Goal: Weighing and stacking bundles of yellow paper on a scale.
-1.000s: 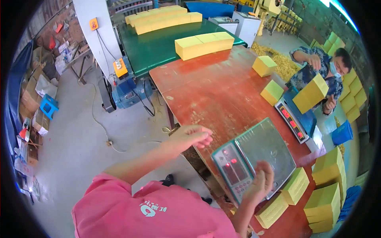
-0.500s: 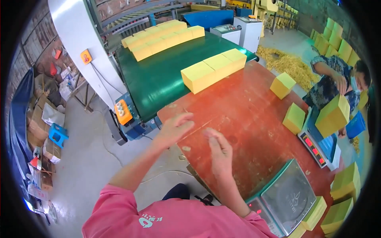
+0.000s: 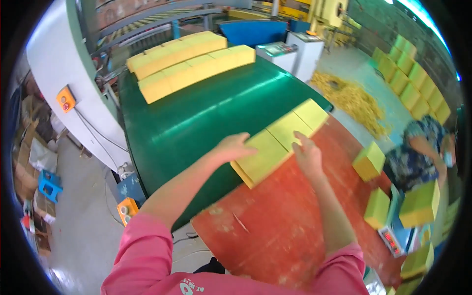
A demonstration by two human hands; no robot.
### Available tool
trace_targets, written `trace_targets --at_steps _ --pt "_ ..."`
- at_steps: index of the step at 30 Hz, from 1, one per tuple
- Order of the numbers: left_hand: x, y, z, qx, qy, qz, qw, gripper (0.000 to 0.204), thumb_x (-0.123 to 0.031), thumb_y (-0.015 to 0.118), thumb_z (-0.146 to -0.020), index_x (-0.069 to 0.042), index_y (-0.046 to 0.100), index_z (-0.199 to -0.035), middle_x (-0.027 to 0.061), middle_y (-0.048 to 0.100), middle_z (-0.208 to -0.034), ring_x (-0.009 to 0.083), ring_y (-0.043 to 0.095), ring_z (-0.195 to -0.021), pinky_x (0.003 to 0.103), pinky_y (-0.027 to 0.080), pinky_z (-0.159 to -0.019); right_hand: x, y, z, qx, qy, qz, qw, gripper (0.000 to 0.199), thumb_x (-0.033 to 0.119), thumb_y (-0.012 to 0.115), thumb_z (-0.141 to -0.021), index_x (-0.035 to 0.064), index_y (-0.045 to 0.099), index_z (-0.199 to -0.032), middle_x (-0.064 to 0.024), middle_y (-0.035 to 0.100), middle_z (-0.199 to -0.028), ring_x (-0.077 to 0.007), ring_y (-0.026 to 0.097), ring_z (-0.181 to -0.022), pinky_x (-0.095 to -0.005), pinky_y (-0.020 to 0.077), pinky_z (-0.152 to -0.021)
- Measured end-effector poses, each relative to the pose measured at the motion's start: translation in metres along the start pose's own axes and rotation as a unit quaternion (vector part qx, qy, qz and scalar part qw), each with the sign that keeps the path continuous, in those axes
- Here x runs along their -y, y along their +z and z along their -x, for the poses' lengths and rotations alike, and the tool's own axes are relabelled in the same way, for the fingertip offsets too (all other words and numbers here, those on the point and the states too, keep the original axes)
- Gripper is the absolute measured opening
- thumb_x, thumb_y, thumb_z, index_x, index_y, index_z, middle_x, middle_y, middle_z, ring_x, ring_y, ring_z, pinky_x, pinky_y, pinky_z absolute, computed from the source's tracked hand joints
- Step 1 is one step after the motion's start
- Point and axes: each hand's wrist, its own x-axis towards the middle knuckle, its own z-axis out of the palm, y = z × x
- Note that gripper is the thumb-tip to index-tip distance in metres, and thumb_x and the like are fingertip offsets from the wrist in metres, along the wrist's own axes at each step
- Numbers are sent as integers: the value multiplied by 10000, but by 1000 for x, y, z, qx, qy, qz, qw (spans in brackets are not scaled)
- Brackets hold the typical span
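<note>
A row of three yellow blocks, which look like thick paper stacks, lies along the border of the green conveyor belt (image 3: pixel 196 128) and the red tabletop (image 3: pixel 260 221). My left hand (image 3: pixel 235 148) is over the left edge of the nearest block (image 3: pixel 263 160), fingers stretched out. On the other side, my right hand (image 3: pixel 309 155) is by that block's right edge, near its seam with the middle block (image 3: pixel 289 130), fingers apart. Whether the fingertips touch the block I cannot tell. The far block (image 3: pixel 311 117) of the row has no hand near it.
Two longer rows of yellow blocks (image 3: pixel 196 66) lie farther back on the belt. At the right, loose blocks (image 3: pixel 368 161) stand beside a digital scale (image 3: pixel 391 241) bearing another block (image 3: pixel 419 204); a co-worker (image 3: pixel 415 155) is behind it. An orange button box (image 3: pixel 128 210) is at the left.
Both hands have moved forward from above the red table to the nearest block of the row. My view has shifted toward the belt. The co-worker's hand has come off the block on the scale.
</note>
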Motion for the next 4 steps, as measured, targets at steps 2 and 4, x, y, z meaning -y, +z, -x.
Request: trace_targets --at_steps 2,4 --pt "7 6 -37 91 -6 37 995 738 -467 675 -836 22 497 -1360 203 548 -1365 320 494 -1292 392 394 -1063 -38 20 -52 52 -62 26 996 350 138 647 -871 44 603 -1205 -207 652 -1141 -380 617 -1062 -449 506 -902" --pt "26 -2 -57 148 -13 85 985 745 -487 667 -845 10 493 -1373 196 555 -1362 311 487 -1303 386 386 -1069 -58 53 -93 97 -119 29 988 334 132 651 -855 44 609 -1175 -223 651 -1112 -393 615 -1047 -456 508 -880"
